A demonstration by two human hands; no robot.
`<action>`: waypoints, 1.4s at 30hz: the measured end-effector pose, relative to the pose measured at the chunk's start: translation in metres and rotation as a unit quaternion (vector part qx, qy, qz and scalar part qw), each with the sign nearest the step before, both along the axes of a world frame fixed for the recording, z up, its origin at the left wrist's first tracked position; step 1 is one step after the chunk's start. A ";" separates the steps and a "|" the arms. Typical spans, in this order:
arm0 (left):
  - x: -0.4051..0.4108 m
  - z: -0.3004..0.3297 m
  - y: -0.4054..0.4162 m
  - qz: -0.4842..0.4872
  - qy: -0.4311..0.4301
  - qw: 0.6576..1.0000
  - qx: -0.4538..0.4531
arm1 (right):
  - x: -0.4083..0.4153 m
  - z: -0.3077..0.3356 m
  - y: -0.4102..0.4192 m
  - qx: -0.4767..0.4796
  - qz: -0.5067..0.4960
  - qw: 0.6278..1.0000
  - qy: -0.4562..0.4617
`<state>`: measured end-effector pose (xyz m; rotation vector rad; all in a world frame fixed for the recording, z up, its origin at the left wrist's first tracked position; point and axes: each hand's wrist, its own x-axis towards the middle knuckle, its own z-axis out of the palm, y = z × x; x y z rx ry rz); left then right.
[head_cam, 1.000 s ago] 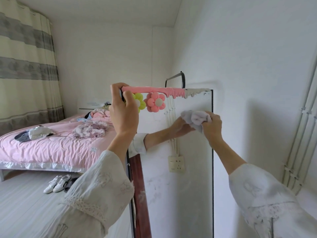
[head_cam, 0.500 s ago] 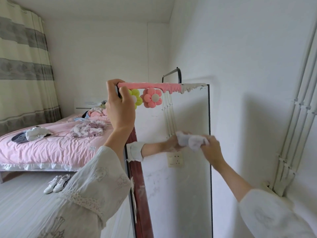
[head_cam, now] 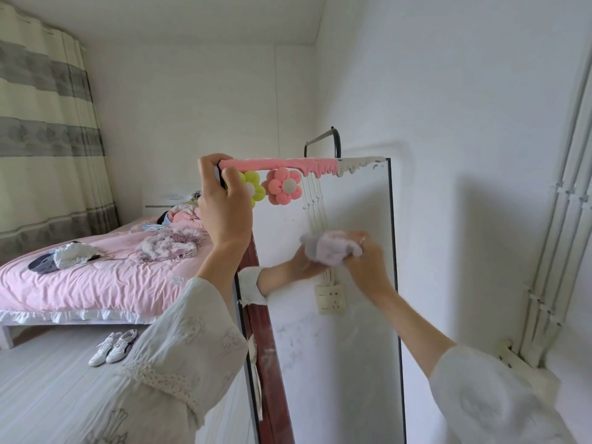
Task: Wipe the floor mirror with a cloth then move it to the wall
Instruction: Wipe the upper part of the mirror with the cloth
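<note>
A tall floor mirror (head_cam: 336, 363) with a thin black frame stands upright in front of me, close to the white right-hand wall (head_cam: 464, 155). Pink and white foam trim (head_cam: 288, 164) and two soft flowers, one pink (head_cam: 283, 186), decorate its top edge. My left hand (head_cam: 224, 206) grips the mirror's top left corner. My right hand (head_cam: 365, 262) presses a crumpled pale cloth (head_cam: 331, 249) against the glass at mid height. The glass reflects my arm, a wall socket and cables. Smudges mark the lower glass.
A bed with pink bedding (head_cam: 96, 277) and loose clothes stands at the left. White shoes (head_cam: 113, 346) lie on the floor beside it. Striped curtains (head_cam: 41, 139) hang far left. White pipes (head_cam: 557, 219) run down the right wall. A black rack bar (head_cam: 323, 141) shows behind the mirror.
My right hand has carried the cloth down the glass from near the top to mid height, with slight sideways strokes. My left hand has kept its grip on the corner.
</note>
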<state>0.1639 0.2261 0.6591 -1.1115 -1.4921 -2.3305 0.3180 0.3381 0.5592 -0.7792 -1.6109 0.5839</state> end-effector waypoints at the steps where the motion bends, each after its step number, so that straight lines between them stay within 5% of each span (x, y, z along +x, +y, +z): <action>1: 0.000 0.000 0.000 0.001 -0.002 1.000 0.000 | 0.003 -0.021 -0.005 -0.030 0.011 0.999 -0.028; 6: 0.004 0.000 -0.002 -0.004 -0.005 1.000 -0.005 | 0.034 -0.065 -0.005 -0.070 0.064 0.968 -0.232; 10: 0.006 -0.001 -0.004 -0.012 0.002 1.000 0.003 | 0.037 -0.006 0.000 -0.083 0.004 0.990 -0.113; 16: 0.002 -0.002 -0.005 -0.032 0.016 0.999 -0.002 | -0.008 0.080 -0.006 0.036 -0.031 0.998 -0.038; 26: 0.003 -0.001 -0.006 -0.036 0.010 0.999 -0.019 | -0.035 0.047 -0.044 0.023 0.014 1.000 -0.004; 34: -0.002 -0.003 -0.011 -0.094 0.038 0.995 -0.020 | -0.069 0.043 -0.075 0.021 -0.040 0.997 0.061; 42: -0.015 -0.002 -0.013 -0.169 0.041 0.984 -0.030 | -0.092 0.037 -0.084 0.124 -0.056 0.991 0.007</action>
